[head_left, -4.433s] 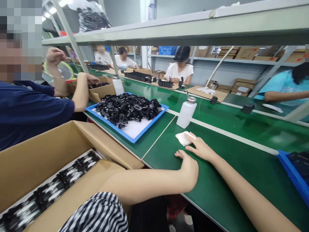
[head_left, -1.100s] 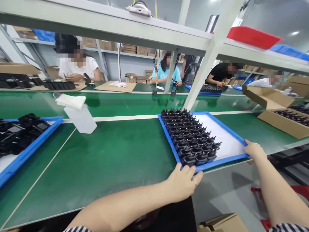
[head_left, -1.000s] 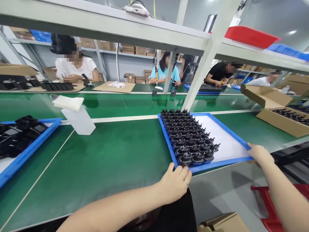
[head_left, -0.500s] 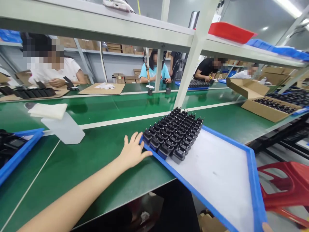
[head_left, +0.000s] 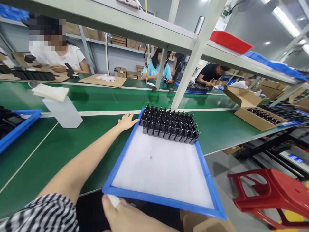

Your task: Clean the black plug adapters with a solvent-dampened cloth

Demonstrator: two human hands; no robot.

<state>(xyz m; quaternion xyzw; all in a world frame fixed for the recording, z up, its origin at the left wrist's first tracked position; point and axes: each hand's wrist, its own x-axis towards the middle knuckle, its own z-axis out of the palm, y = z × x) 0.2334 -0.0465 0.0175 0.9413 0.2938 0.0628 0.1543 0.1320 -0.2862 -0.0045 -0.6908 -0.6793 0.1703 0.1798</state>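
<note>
A blue-rimmed tray [head_left: 210,188] with a white floor lies partly on the green bench, and its near end hangs past the bench edge. Rows of small black plug-like parts [head_left: 169,125] stand upright at its far end. My left hand [head_left: 126,120] reaches along the bench with fingers stretched out, touching the tray's far left corner. At the bottom of the picture my right hand [head_left: 120,212] grips the near left corner of the tray, thumb on the rim.
A white dispenser bottle [head_left: 61,112] with a folded cloth on top stands at the left. Beside it is a second blue tray [head_left: 21,124] of black parts. A red stool [head_left: 270,193] and cardboard boxes [head_left: 253,117] are at the right. Several people work across the belt.
The tray has swung round and slid toward me, so the parts now sit at its far end. My left hand went from the near corner to the far left corner; my right hand shifted left.
</note>
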